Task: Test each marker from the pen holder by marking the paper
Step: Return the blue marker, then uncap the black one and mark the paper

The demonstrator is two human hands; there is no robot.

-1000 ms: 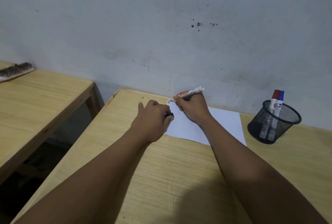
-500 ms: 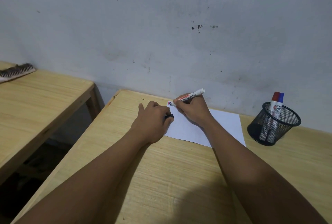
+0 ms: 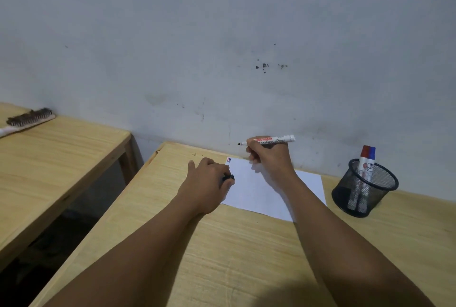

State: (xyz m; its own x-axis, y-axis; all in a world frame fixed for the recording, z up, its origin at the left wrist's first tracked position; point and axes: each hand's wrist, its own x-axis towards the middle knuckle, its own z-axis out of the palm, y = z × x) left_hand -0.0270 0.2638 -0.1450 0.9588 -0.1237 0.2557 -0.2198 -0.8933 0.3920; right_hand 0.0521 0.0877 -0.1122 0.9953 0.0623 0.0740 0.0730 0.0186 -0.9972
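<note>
A white sheet of paper point(image 3: 256, 190) lies on the wooden desk point(image 3: 246, 257), with small red, blue and black marks point(image 3: 229, 159) at its far left corner. My right hand point(image 3: 269, 156) grips an uncapped white marker point(image 3: 271, 140), held level above the paper's far edge with its black tip pointing left. My left hand point(image 3: 207, 183) rests on the paper's left edge and is closed around the marker's black cap point(image 3: 229, 177). A black mesh pen holder point(image 3: 362, 190) stands to the right of the paper with a red-capped marker point(image 3: 363, 161) and a blue-capped marker point(image 3: 370, 161) in it.
A second wooden desk point(image 3: 56, 156) stands to the left across a dark gap, with a brush point(image 3: 27, 119) lying on it. A grey wall point(image 3: 222, 47) runs right behind both desks.
My right hand has lifted the marker's tip off the paper's corner and raised it toward the wall. A black mark now shows beside the red and blue ones. My left hand has stayed put.
</note>
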